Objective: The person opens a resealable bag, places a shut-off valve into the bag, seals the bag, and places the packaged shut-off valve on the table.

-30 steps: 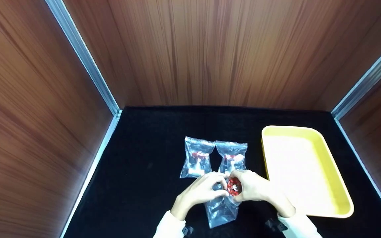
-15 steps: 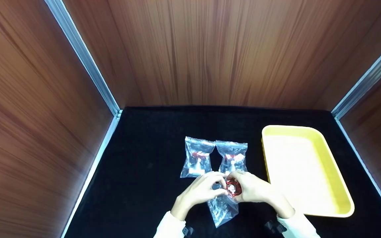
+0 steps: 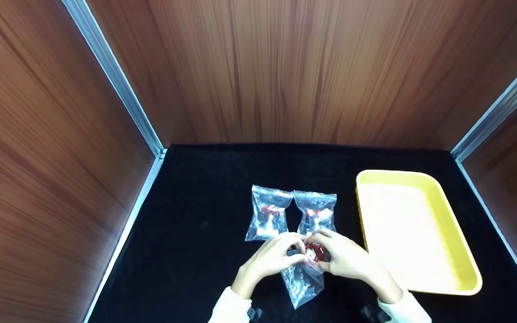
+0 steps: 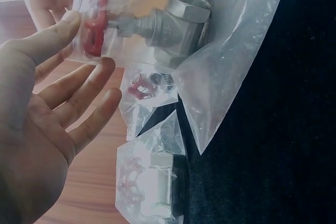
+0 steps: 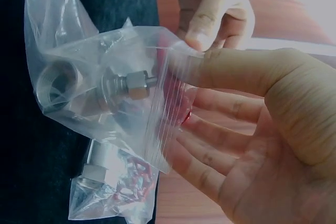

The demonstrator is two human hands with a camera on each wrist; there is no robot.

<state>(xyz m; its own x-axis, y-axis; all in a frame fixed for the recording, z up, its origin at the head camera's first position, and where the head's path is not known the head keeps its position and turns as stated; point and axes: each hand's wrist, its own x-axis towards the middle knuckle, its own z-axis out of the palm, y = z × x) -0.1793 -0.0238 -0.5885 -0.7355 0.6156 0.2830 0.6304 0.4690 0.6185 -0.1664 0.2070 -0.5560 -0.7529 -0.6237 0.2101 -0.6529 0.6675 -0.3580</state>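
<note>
A gate valve (image 4: 184, 27) with a metal body and a red handwheel (image 4: 95, 30) sits inside a clear zip-lock bag (image 4: 236, 40). Both hands hold this bag near its mouth. My left hand (image 3: 272, 258) pinches one side of the mouth between thumb and fingers. On the opposite side, the thumb and fingers of my right hand (image 3: 348, 260) pinch the ribbed zip strip (image 5: 170, 98). The handwheel lies between the hands, close to the mouth, while the threaded pipe end (image 5: 56, 85) points toward the bag's bottom. The bag's lower end hangs toward the person.
Just beyond the hands, two more bagged valves lie side by side, a left bag (image 3: 267, 215) and a right bag (image 3: 316, 208). A yellow-rimmed tray (image 3: 442, 211) stands to the right on the black cloth (image 3: 186, 224). Wood-grain walls (image 3: 258, 72) enclose the back and sides.
The red handwheel has turned and shifted slightly left between the hands. The bag's lower end has swung a little right. My right fingers have moved slightly left; the left hand is nearly still.
</note>
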